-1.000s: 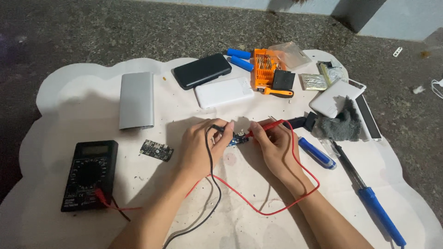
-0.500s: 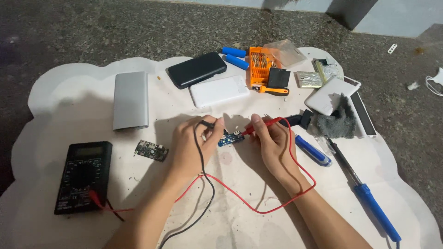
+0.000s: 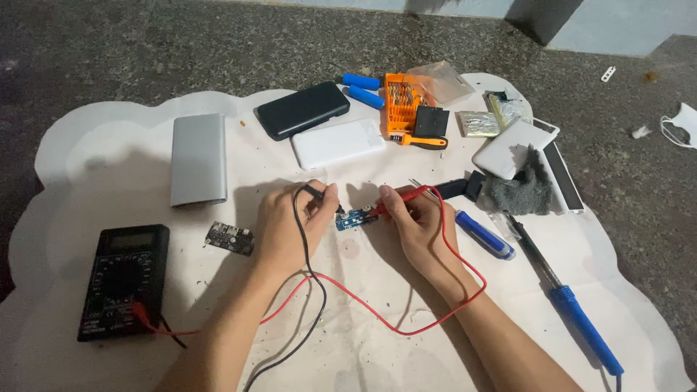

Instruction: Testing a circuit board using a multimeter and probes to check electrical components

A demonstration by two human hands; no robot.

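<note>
my left hand pinches the black probe, my right hand the red probe; the little board lies between them.

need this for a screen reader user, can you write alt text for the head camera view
Two bare hands press multimeter probes onto a small blue circuit board on a white mat: the left hand holds the black probe, the right hand the red probe. A black multimeter lies at left, with power banks and tools behind.
</note>
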